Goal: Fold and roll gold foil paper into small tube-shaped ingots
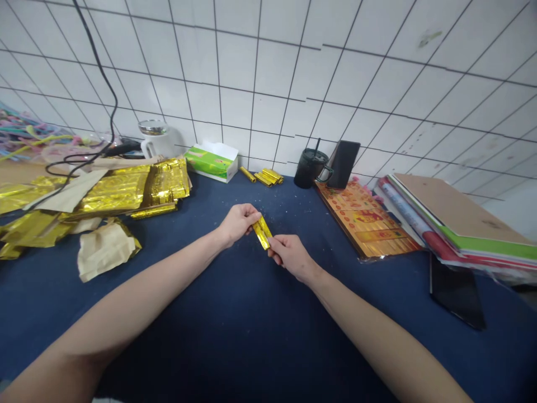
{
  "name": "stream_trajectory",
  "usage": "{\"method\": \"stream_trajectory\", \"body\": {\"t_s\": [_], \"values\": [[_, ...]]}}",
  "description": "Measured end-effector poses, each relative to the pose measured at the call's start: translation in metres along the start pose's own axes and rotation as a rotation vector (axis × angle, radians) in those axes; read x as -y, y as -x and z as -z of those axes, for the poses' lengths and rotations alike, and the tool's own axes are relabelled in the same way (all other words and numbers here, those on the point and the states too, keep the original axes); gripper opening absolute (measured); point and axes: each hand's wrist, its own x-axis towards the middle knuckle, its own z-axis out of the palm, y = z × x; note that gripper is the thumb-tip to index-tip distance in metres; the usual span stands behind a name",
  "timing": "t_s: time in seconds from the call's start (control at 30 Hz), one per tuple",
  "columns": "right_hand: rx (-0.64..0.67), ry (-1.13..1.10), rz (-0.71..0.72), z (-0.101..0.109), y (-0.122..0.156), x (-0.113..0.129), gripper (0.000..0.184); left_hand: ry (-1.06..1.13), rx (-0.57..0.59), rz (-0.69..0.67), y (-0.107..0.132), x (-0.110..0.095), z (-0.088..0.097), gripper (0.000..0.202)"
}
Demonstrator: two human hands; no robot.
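Note:
Between my two hands is a narrow folded strip of gold foil paper [262, 232], held tilted above the dark blue tabletop [235, 330]. My left hand [238, 223] pinches its upper end between thumb and fingers. At the lower end, my right hand [288, 253] grips it the same way. Farther back, near the wall, several rolled gold foil pieces [269, 177] lie in a small group. Stacked gold foil paper [117, 190] spreads over the left side, with a crumpled tan and gold sheet [107, 250] in front of it.
A tissue box [213, 161], a white lidded mug [157, 140], a dark cup with a straw [309, 168] and a propped phone [344, 163] stand along the tiled wall. An orange printed pack [369, 218] and stacked folders [461, 212] lie right. A black cable [103, 73] hangs at left.

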Motion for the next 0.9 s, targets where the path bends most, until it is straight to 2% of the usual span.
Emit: {"method": "stream_trajectory", "body": {"t_s": [0.17, 0.3, 0.5, 0.63, 0.77, 0.9], "values": [[-0.049, -0.051, -0.015, 0.0, 0.0, 0.002, 0.037, 0.039, -0.016, -0.023, -0.001, 0.001, 0.002, 0.015], [-0.009, -0.173, -0.018, 0.001, 0.0, 0.003, 0.045, 0.069, -0.07, -0.048, -0.002, 0.003, 0.002, 0.015], [-0.055, -0.063, -0.008, 0.001, -0.002, 0.0, 0.027, 0.082, -0.07, -0.045, -0.001, 0.007, -0.001, 0.018], [-0.137, -0.112, 0.017, 0.002, -0.004, -0.001, 0.025, 0.106, 0.092, 0.003, 0.004, 0.008, -0.003, 0.027], [-0.127, -0.176, 0.047, 0.001, -0.004, -0.002, 0.026, 0.074, 0.302, 0.104, 0.013, 0.01, -0.013, 0.031], [-0.112, -0.181, 0.063, 0.0, -0.003, -0.004, 0.025, 0.132, 0.325, 0.129, 0.016, 0.009, -0.018, 0.029]]}}
